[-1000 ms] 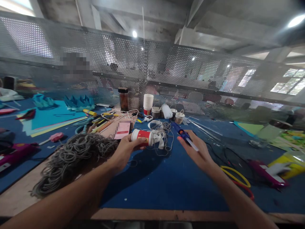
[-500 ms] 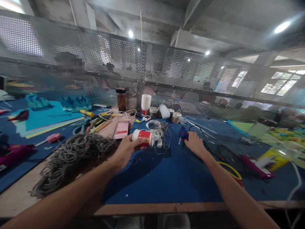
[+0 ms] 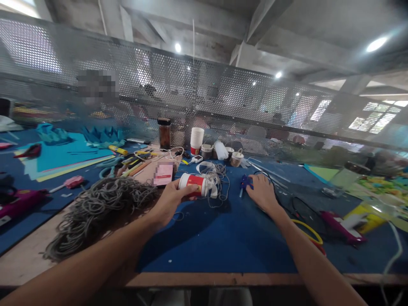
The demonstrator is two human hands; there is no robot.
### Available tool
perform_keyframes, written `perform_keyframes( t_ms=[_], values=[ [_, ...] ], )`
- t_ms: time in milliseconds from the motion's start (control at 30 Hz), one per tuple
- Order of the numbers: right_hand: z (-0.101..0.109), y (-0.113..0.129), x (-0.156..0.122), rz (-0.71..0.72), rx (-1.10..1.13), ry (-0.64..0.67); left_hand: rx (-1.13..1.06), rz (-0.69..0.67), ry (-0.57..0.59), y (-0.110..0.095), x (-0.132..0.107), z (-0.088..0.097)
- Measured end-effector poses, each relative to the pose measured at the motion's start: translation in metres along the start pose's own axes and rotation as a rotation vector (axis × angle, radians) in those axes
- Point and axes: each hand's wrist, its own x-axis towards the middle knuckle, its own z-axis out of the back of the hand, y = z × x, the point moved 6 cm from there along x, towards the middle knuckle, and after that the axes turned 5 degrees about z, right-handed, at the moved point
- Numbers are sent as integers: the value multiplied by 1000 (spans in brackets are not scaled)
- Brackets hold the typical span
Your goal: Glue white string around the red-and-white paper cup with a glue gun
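Observation:
My left hand [image 3: 168,203] is wrapped round a red and white paper cup [image 3: 195,185] held on its side above the blue mat [image 3: 223,238]; thin grey string [image 3: 216,182] trails from the cup's open end. My right hand [image 3: 263,192] rests on the mat with its fingers on a small blue glue gun [image 3: 245,182], which lies flat with its black cord [image 3: 287,204] running off to the right. A big tangle of grey cord [image 3: 98,208] lies left of my left forearm.
At the back stand a stack of white cups [image 3: 196,140], a dark jar [image 3: 165,133] and small string-wrapped cups [image 3: 236,157]. Blue and yellow paper sheets [image 3: 60,157] lie left. A magenta glue gun [image 3: 341,223] and yellow hoops [image 3: 307,231] lie right. A perforated metal screen [image 3: 204,102] closes off the bench's far side.
My right hand brought the blue glue gun down from the air onto the mat and now rests on it. My left hand has kept the cup almost still.

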Motion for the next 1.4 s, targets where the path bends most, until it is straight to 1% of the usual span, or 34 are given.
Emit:
perform_keyframes(
  t_ms=[33, 67, 133, 167, 200, 267, 333, 467, 600, 700, 900, 967, 1000, 1067, 1133, 1300, 1400],
  values=[
    [5, 13, -1, 65, 114, -17, 4, -2, -2, 0, 0, 0],
    [8, 29, -3, 150, 261, -2, 10, -4, -5, 0, 1, 0],
    [12, 65, -12, 325, 579, 91, 23, -8, -8, 0, 1, 0],
    [14, 82, -17, 392, 694, 144, 26, -12, -9, 0, 1, 0],
    [17, 96, -23, 438, 776, 166, 28, -17, -9, -1, 1, 0],
    [23, 116, -31, 486, 862, 164, 31, -35, -17, -3, 0, -1],
    [26, 127, -35, 491, 899, 142, 39, -51, -26, -4, 0, -1],
    [26, 130, -36, 442, 944, 116, 48, -53, -36, -4, 0, -1],
    [23, 126, -37, 366, 988, 135, 49, -45, -47, -3, 0, -1],
    [24, 126, -40, 322, 1076, 209, 68, -39, -51, -3, -1, -2],
    [23, 131, -44, 286, 1271, 425, 70, -42, -51, -5, -2, -4],
    [19, 131, -45, 266, 1281, 465, 68, -46, -55, -5, -2, -3],
    [17, 130, -45, 253, 1270, 461, 69, -46, -60, -4, -1, -3],
    [17, 127, -45, 245, 1214, 397, 72, -42, -71, -4, -1, -2],
    [22, 124, -46, 282, 1118, 287, 72, -38, -71, -4, -1, -2],
    [41, 124, -50, 458, 875, 19, 122, -38, -85, -4, -2, -4],
    [49, 127, -53, 546, 776, -60, 174, -49, -80, -5, -3, -5]
  ],
)
